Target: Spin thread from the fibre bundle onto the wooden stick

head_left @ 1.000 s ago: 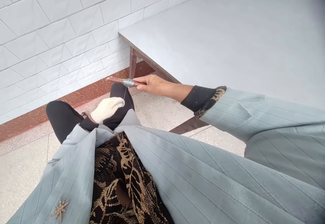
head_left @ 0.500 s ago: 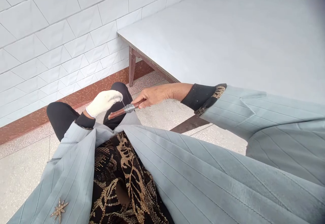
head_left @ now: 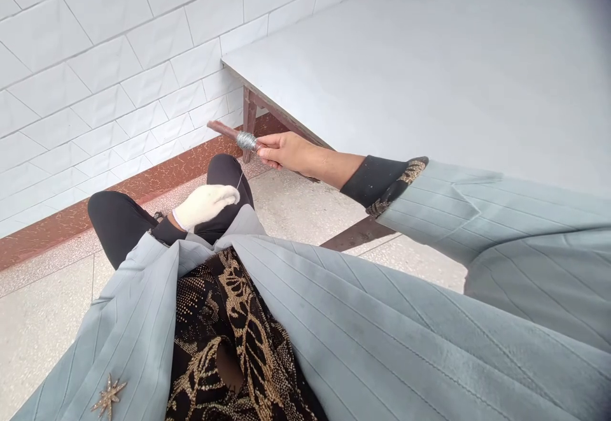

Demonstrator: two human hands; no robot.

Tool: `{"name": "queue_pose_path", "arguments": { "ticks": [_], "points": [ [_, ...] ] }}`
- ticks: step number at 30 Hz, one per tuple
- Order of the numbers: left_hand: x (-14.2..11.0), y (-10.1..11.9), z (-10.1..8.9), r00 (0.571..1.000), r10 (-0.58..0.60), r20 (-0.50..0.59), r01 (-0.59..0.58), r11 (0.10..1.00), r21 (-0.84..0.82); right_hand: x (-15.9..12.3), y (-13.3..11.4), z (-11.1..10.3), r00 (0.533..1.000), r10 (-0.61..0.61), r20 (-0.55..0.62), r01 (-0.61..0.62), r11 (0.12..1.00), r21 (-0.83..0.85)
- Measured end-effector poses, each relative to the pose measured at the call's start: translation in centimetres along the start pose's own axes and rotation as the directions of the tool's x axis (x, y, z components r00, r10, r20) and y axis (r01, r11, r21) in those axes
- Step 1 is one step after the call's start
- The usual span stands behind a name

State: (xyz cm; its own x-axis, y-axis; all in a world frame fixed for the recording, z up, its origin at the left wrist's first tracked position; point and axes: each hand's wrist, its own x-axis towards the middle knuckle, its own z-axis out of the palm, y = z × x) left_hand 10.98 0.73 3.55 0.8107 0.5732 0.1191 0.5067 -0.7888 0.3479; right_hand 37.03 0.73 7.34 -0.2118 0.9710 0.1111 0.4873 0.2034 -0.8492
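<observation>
My right hand (head_left: pixel 281 151) grips one end of a reddish-brown stick (head_left: pixel 222 129), held out past my knees with its free end pointing up and left. Silvery wire (head_left: pixel 246 140) is wound in a thick coil around the stick, just beyond my fingertips. Lower down, my left hand (head_left: pixel 206 206), in a white knit glove, is closed above my lap. Its fingers pinch a thin wire strand (head_left: pixel 240 180) that rises from the fingertips towards the coil. The exact pinch point is hidden by the glove.
A large pale-topped table (head_left: pixel 405 71) with brown wooden legs (head_left: pixel 249 121) stands to the right, beyond my right arm. White wall tiles (head_left: pixel 109 64) and a red-brown skirting (head_left: pixel 186 160) lie ahead. Below is a speckled floor (head_left: pixel 296 207); my bent knees (head_left: pixel 112 220) are in front.
The stick has swung up and away, its free end now tilted upward instead of down. My gloved left hand has moved slightly down and right, and more wire shows between the hands.
</observation>
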Motion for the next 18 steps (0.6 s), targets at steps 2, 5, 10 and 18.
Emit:
{"name": "queue_pose_path", "arguments": {
  "ticks": [2, 5, 10, 18],
  "points": [
    [-0.2, 0.5, -0.4, 0.998, 0.059, 0.004, -0.059, 0.983, 0.176, 0.0, 0.1, -0.1, 0.996, 0.035, 0.078, -0.013, 0.965, -0.262],
    [-0.6, 0.9, -1.1, 0.996, 0.056, -0.064, -0.029, 0.929, 0.368, -0.4, 0.0, -0.2, 0.964, 0.062, 0.260, 0.080, 0.861, -0.502],
    [-0.7, 0.6, -2.6, 0.978, -0.053, -0.201, 0.117, 0.939, 0.322, -1.1, -0.2, -0.3, 0.819, 0.070, 0.569, 0.227, 0.872, -0.433],
    [0.2, -0.6, -1.7, 0.955, -0.213, -0.209, 0.195, 0.975, -0.103, -0.9, 0.5, -0.3, 0.719, -0.115, 0.685, 0.288, 0.947, -0.143]
  ]
}}
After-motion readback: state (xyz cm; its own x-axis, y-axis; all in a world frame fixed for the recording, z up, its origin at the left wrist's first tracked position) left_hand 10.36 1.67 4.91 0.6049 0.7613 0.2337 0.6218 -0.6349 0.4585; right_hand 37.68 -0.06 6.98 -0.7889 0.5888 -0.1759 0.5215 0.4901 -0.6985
